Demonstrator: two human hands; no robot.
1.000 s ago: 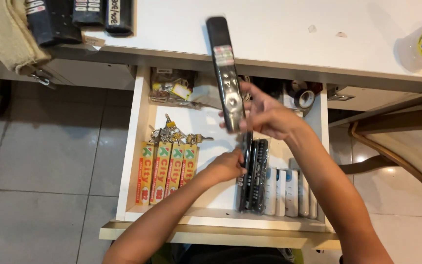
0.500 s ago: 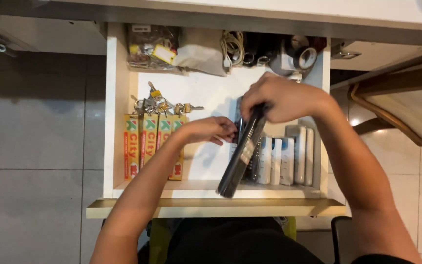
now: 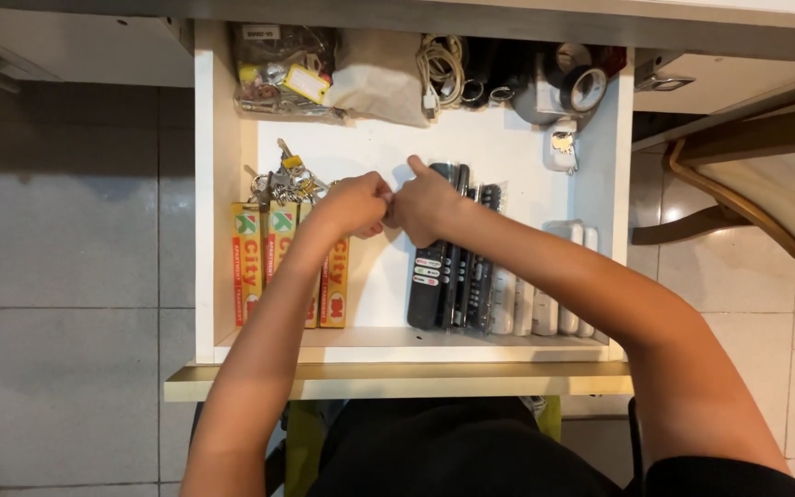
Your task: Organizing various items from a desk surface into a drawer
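Now the black remote [image 3: 432, 276], held slanted above the drawer [image 3: 218, 156] half a second ago, is laid flat among the other remotes [image 3: 526, 294]. The right hand [image 3: 425, 204] is curled over its top end, and the left hand [image 3: 353, 204] is closed loosely, touching the right; what is pinched cannot be told.

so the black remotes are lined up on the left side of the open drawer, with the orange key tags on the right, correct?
Not quite: the sides are swapped. The head view shows the black remotes right of the middle of the drawer, and the orange key tags on the left.
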